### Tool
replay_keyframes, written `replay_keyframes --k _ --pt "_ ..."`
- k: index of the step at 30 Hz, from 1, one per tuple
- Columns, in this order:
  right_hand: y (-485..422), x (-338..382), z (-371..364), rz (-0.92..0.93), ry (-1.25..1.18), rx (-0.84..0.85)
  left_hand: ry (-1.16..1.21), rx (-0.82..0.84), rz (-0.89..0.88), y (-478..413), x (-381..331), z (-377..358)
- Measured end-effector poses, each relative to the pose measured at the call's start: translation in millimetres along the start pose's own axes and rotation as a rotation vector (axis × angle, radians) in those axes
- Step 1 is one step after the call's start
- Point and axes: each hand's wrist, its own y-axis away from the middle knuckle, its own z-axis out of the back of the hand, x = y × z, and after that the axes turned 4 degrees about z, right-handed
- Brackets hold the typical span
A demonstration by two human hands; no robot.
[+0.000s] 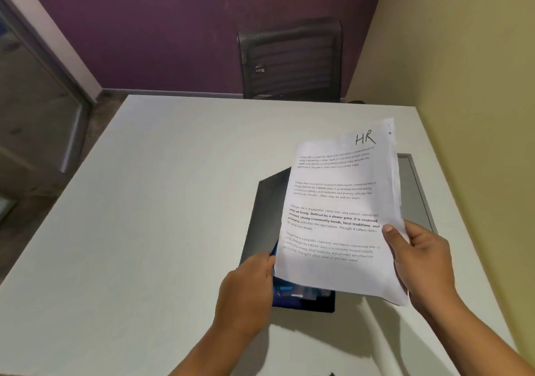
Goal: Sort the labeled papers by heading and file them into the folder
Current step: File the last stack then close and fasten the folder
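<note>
Pinching right edge of one paper stack (333, 219): right hand (421, 262), thumb on top. Left hand (246, 284) at left edge, fingers hidden, cannot tell grip. Top sheet says HR. One dark folder (267, 202) open below on desk (144, 202). One chair (289, 63) behind.

A white paper stack (338, 219), its top sheet handwritten "HR" at the 1 o'clock corner, is hanging tilted above a dark open folder (269, 202), which is lying flat and showing at 9 o'clock.
</note>
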Motion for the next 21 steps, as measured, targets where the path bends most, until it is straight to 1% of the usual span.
replay_keyframes --k 6,12,17,21 --pt "3 -2 16 0.034 0.159 -0.061 0.093 -0.034 -0.006 -1 -11 -13" --pt "5 -6 27 0.015 0.209 -0.097 0.147 -0.027 0.048 0 -20 -20" --pt "8 4 27 0.071 0.269 -0.048 0.116 -0.003 0.034 2 -28 -22" --pt "2 16 17 0.127 0.362 0.062 0.102 -0.017 0.031 2 -29 -28"
